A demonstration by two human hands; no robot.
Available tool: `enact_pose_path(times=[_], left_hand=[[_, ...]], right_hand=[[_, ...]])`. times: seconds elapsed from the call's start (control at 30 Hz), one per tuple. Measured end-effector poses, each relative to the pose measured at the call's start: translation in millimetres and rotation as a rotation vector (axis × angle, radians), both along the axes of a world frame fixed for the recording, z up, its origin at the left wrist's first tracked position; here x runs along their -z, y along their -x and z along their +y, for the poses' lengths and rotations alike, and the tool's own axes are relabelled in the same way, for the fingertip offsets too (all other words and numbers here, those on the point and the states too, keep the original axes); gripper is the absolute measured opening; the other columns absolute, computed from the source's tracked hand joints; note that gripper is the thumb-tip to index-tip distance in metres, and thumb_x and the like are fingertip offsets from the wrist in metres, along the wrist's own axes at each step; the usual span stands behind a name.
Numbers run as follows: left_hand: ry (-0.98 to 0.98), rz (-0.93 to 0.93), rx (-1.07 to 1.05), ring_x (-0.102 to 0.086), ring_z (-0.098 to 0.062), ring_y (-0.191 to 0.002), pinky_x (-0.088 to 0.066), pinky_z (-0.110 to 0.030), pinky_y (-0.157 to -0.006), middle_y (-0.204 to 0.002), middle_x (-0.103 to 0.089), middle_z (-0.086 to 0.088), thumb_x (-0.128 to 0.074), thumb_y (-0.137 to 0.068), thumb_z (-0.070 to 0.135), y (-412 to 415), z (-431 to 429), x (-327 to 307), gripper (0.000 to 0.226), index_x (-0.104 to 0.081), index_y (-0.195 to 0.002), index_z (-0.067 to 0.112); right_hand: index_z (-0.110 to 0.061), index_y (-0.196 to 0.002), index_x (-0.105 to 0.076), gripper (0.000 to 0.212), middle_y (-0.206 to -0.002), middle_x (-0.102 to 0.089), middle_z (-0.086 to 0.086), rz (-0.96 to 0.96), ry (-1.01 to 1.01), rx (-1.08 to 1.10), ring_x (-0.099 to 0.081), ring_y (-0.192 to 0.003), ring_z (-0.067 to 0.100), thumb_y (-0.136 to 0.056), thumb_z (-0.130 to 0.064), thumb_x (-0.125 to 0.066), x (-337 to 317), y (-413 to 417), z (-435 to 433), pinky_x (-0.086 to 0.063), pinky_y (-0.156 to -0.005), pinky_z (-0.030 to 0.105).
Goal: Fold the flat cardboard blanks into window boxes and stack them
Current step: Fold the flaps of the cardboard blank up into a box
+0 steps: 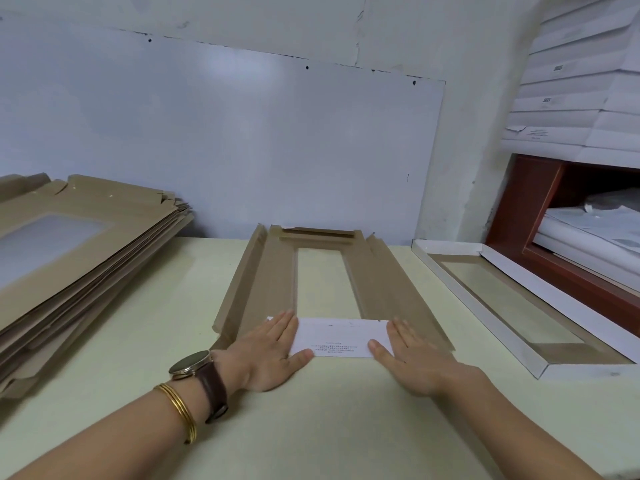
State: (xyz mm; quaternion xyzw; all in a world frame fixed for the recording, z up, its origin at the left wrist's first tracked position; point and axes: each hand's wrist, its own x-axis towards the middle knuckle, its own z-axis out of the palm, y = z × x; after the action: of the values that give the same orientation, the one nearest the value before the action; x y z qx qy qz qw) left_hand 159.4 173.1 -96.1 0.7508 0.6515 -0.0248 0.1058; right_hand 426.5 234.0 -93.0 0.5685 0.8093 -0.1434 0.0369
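Left grip (273, 351) and right grip (412, 358) lie flat, fingers straight, pressing the white flap (341, 337) of the brown cardboard blank (273, 271) on the smooth table (311, 431).

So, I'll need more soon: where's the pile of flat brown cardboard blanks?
Head view: the pile of flat brown cardboard blanks lies far left on the pale table, left of the half-folded blank.
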Motion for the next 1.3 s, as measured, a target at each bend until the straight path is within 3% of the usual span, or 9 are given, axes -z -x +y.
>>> enact_pose_path(times=[0.13,0.2,0.3,0.37,0.47,0.57,0.87,1.13,1.3], left_hand=[[-0.053,-0.081,-0.031,0.012,-0.012,-0.148,0.009,-0.025,-0.116,-0.162,0.010,-0.001,-0.016,-0.098,0.059,0,0,1,0.075,0.003,-0.154,0.012],[-0.100,-0.195,-0.080,0.005,-0.015,-0.148,0.001,-0.026,-0.117,-0.162,0.000,-0.001,-0.020,-0.100,0.056,2,0,-1,0.066,-0.017,-0.154,0.019],[-0.172,-0.395,-0.148,-0.007,-0.018,-0.144,-0.010,-0.024,-0.109,-0.150,-0.029,-0.006,-0.025,-0.103,0.045,4,1,-7,0.045,-0.049,-0.134,0.024],[-0.225,-0.488,-0.204,-0.015,-0.021,-0.141,-0.013,-0.024,-0.102,-0.138,-0.044,-0.002,-0.026,-0.104,0.041,6,3,-12,0.038,-0.056,-0.120,0.026],[-0.344,-0.596,-0.357,-0.031,-0.023,-0.133,-0.020,-0.025,-0.100,-0.129,-0.052,-0.003,-0.038,-0.100,0.038,10,7,-19,0.032,-0.060,-0.120,0.025],[-0.333,-0.897,-0.511,-0.050,-0.019,-0.114,-0.039,-0.033,-0.102,-0.131,-0.048,-0.006,-0.058,-0.093,0.020,12,10,-25,0.033,-0.057,-0.126,0.016],[-0.340,-1.087,-0.568,-0.057,-0.015,-0.085,-0.043,-0.023,-0.069,-0.098,-0.058,0.000,-0.070,-0.084,0.011,2,3,-26,0.036,-0.059,-0.118,0.013],[-0.408,-0.744,-0.395,-0.051,-0.003,-0.074,-0.036,-0.008,-0.062,-0.099,-0.055,0.005,-0.064,-0.088,0.014,-1,-8,-12,0.034,-0.056,-0.121,0.015],[-0.474,-0.497,-0.217,-0.049,-0.010,-0.092,-0.037,-0.016,-0.082,-0.109,-0.047,0.004,-0.054,-0.091,0.015,-4,-14,-3,0.035,-0.052,-0.125,0.017]], right_hand=[[-0.017,-0.153,-0.022,0.070,-0.160,-0.019,-0.004,0.244,0.007,0.047,-0.013,-0.148,0.012,-0.099,-0.060,-0.013,-6,1,3,-0.013,-0.119,0.033],[-0.027,-0.115,-0.050,0.042,-0.121,-0.052,-0.007,0.364,-0.028,0.087,-0.043,-0.121,0.017,-0.101,-0.055,-0.022,-10,-1,4,-0.035,-0.100,0.033],[-0.016,-0.081,-0.039,0.038,-0.078,-0.043,-0.004,0.477,-0.095,0.153,-0.042,-0.086,0.021,-0.100,-0.048,-0.034,-15,1,1,-0.035,-0.072,0.032],[-0.008,-0.087,-0.045,0.039,-0.077,-0.047,0.003,0.552,-0.119,0.183,-0.047,-0.086,0.026,-0.100,-0.044,-0.038,-16,2,1,-0.040,-0.075,0.037],[0.001,-0.120,-0.052,0.043,-0.112,-0.061,0.017,0.660,-0.144,0.231,-0.057,-0.101,0.027,-0.100,-0.037,-0.044,-18,4,0,-0.043,-0.092,0.035],[-0.008,-0.135,-0.051,0.044,-0.126,-0.060,0.005,0.804,-0.142,0.313,-0.054,-0.110,0.017,-0.098,-0.032,-0.053,-20,6,0,-0.042,-0.094,0.032],[-0.018,-0.126,-0.062,0.036,-0.109,-0.065,-0.007,0.902,-0.147,0.332,-0.060,-0.106,0.014,-0.090,-0.020,-0.066,-12,-2,-2,-0.046,-0.094,0.029],[-0.027,-0.107,-0.063,0.021,-0.096,-0.062,-0.014,0.737,-0.226,0.200,-0.057,-0.088,0.005,-0.091,-0.013,-0.059,-3,-1,-13,-0.041,-0.076,0.020],[-0.022,-0.110,-0.063,0.024,-0.100,-0.055,-0.011,0.476,-0.404,0.058,-0.049,-0.104,0.010,-0.090,-0.011,-0.055,3,1,-19,-0.033,-0.076,0.020]])
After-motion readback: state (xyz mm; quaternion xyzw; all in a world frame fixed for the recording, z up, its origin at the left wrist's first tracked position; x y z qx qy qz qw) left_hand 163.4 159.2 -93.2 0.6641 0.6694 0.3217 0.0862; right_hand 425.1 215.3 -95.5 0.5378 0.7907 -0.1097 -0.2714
